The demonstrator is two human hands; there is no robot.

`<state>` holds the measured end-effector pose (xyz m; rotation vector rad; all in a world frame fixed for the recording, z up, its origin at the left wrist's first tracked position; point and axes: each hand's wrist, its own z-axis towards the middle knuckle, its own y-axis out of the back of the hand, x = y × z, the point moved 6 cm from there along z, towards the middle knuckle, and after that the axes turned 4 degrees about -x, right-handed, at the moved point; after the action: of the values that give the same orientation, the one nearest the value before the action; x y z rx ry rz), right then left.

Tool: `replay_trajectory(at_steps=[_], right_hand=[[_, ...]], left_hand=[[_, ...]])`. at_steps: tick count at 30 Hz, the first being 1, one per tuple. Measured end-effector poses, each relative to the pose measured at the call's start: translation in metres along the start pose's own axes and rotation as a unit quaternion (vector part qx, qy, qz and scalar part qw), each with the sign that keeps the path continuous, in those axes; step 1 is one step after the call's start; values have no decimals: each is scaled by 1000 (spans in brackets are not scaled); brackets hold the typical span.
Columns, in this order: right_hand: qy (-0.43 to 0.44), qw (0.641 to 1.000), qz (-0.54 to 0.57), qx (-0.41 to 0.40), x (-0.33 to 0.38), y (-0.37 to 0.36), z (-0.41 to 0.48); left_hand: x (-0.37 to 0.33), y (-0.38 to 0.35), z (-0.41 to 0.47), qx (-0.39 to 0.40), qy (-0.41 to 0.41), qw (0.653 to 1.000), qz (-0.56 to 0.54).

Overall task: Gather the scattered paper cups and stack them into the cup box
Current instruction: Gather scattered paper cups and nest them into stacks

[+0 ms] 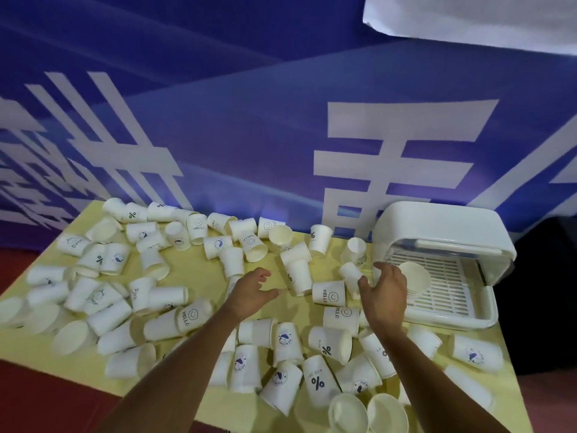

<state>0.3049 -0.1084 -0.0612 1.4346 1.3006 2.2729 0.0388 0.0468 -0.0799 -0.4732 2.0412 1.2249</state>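
Dozens of white paper cups (328,293) are lying scattered, most on their sides, all over the yellow tabletop (199,273), some printed with "HELLO" or a percent sign. The white cup box (437,226) is sitting at the tabletop's 2 o'clock edge with its lid standing raised, and a nested stack of cups (416,276) is lying on its slatted tray. The left hand (249,295) is hovering over the middle of the tabletop, released, fingers spread and gripping nothing. The right hand (387,295) is hanging at 3 o'clock of it, just beside the stack, fingers loosely curved and holding nothing. A blue banner (281,120) with white characters is hanging at 12 o'clock.
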Motion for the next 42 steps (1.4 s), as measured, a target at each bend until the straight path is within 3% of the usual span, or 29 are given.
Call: replay_trajectory(at_steps=[9, 18, 26, 29, 34, 38, 42], right_hand=[[64, 985, 9, 160, 93, -71, -6], [144, 956, -4, 257, 229, -184, -38], [190, 929, -43, 315, 324, -297, -71], [232, 907, -93, 338, 348, -338, -75], [324, 865, -172, 343, 378, -389, -75], [368, 857, -175, 316, 401, -418, -71], [358, 848, -204, 332, 407, -443, -67]], left_hand=[[39, 74, -8, -65, 50, 997, -5], [130, 190, 17, -135, 90, 986, -32], [222, 257, 65, -141, 129, 981, 18], [243, 273, 90, -144, 110, 980, 77], [261, 263, 125, -78, 41, 982, 168], [264, 251, 141, -47, 6, 970, 240], [265, 252, 145, -45, -24, 961, 271]])
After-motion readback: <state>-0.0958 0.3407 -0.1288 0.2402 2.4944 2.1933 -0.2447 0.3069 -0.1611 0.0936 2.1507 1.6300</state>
